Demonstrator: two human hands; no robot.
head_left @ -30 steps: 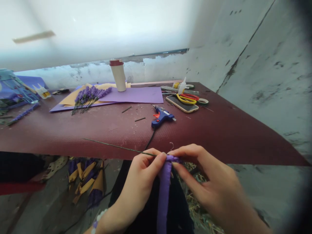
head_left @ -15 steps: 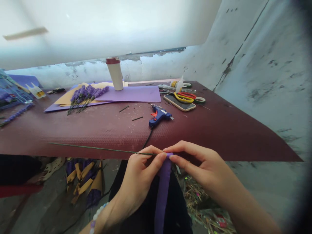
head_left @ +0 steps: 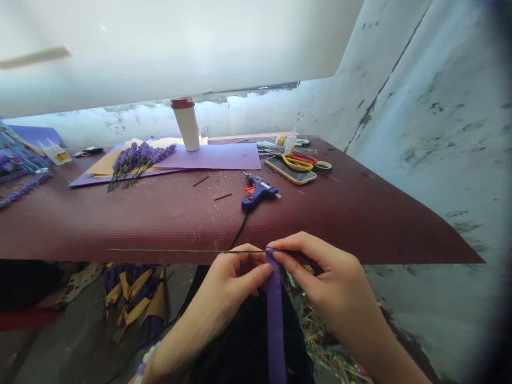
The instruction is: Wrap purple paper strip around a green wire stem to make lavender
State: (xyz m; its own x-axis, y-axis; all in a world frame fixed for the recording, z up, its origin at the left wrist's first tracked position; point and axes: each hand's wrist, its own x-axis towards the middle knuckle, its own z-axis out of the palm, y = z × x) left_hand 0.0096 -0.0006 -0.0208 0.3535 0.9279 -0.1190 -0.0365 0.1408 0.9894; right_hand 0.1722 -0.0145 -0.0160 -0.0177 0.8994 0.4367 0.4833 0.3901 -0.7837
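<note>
At lower center, the closed fingers of the left hand (head_left: 226,298) pinch a thin green wire (head_left: 180,250) against a purple paper strip (head_left: 275,320), with the right hand (head_left: 330,285) gripping the strip's top; the strip looks soft and easily torn, the wire light and springy, best held near the pinch

no readable words here — just print too small to make out

the blue printed package (head_left: 16,152) at the far left is showing blurred lettering and pictures, the white packet (head_left: 55,153) beside it is carrying a yellow label with tiny marks — neither can be read — and the blue hot glue gun (head_left: 256,194) is showing nothing legible either
</note>
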